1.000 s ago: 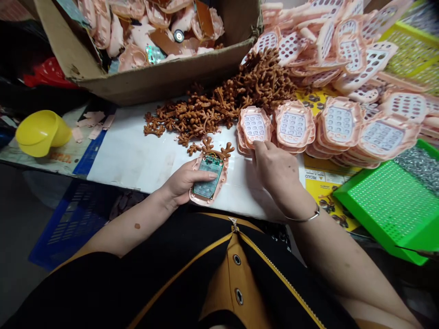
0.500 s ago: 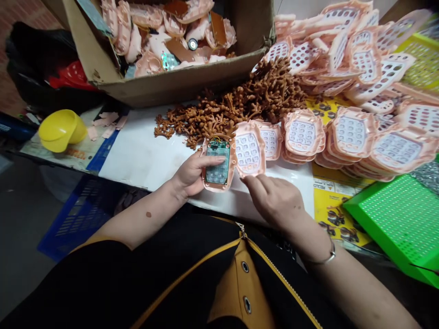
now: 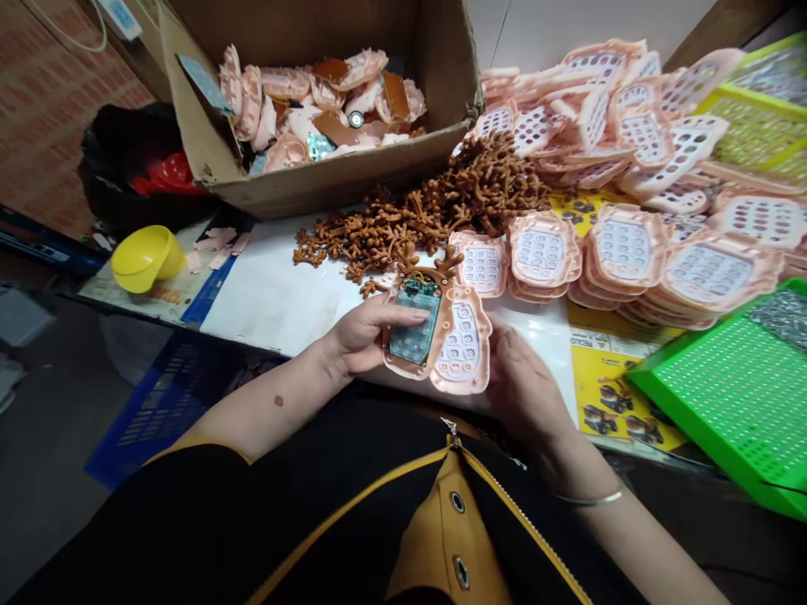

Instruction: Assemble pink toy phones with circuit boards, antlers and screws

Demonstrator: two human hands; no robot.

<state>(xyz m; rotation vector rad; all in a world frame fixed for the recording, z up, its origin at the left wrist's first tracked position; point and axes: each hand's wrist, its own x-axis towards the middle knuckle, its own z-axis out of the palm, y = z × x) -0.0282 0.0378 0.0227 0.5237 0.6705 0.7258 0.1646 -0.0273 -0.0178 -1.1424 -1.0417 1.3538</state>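
Note:
My left hand grips a pink shell half with a green circuit board in it, thumb lying across the board. Brown antlers stick up from the top of this shell. Overlapping its right side is a second pink shell half with a white keypad, tilted. My right hand holds this keypad shell at its right edge, fingers partly hidden behind it. Both shells are above the front edge of the white work surface.
A cardboard box of pink parts stands behind a heap of brown antler pieces. Stacked keypad shells and a pile of pink shells lie right. A green basket sits front right, a yellow cup left.
Both shells have come lower and closer to my body. The keypad shell now overlaps the circuit-board shell more and tilts. My right hand has turned from its lower edge to its right side.

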